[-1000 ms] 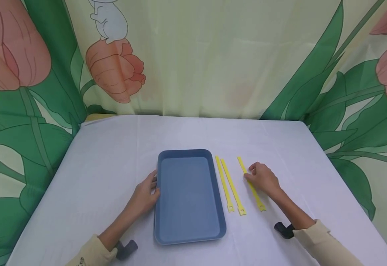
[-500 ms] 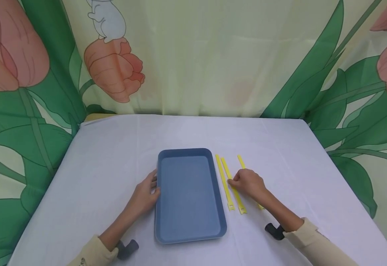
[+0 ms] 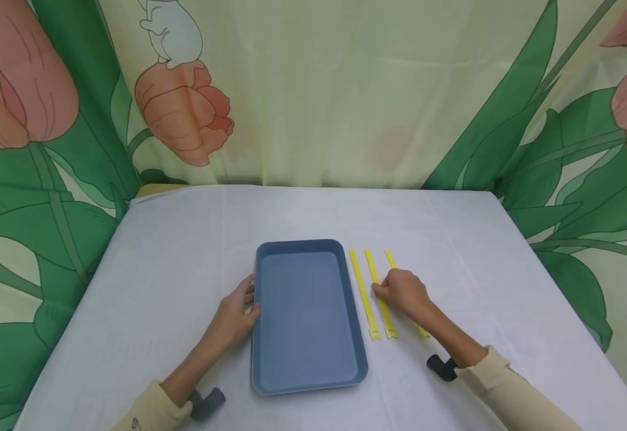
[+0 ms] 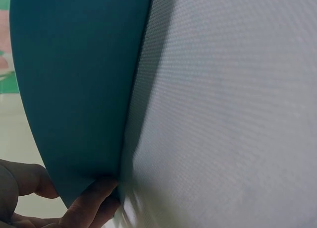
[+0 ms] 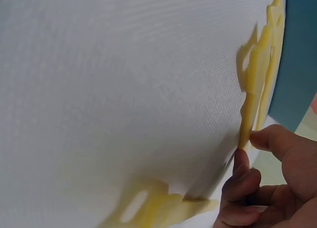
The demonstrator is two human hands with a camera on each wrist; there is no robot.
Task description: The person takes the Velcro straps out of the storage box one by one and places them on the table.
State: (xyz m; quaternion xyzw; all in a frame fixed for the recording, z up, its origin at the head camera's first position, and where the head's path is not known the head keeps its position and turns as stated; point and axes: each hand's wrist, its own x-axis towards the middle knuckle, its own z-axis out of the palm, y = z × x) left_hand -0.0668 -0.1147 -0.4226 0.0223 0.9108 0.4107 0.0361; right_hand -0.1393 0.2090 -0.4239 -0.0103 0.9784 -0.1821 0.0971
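Note:
A blue-grey rectangular tray point(image 3: 308, 323) lies on the table. My left hand point(image 3: 238, 314) holds its left side, with the thumb at the rim and fingers against the outer wall point(image 4: 79, 89) in the left wrist view. To the right of the tray lie three yellow cable ties with slotted, notched heads. Between thumb and forefinger, my right hand point(image 3: 406, 292) pinches the middle cable tie point(image 5: 252, 84). The left cable tie point(image 3: 364, 293) runs close along the tray. Part of the right cable tie point(image 3: 390, 258) is hidden under my right hand and wrist.
A white cloth point(image 3: 179, 251) covers the table. Behind it hangs a curtain point(image 3: 319, 102) printed with tulips and leaves. Dark wrist devices, the left one point(image 3: 208, 404) and the right one point(image 3: 443, 367), sit below the sleeve cuffs.
My right hand has gone left from the right cable tie to the middle one and pinched it. The middle tie has shifted slightly away and straightened. My left hand stays on the tray.

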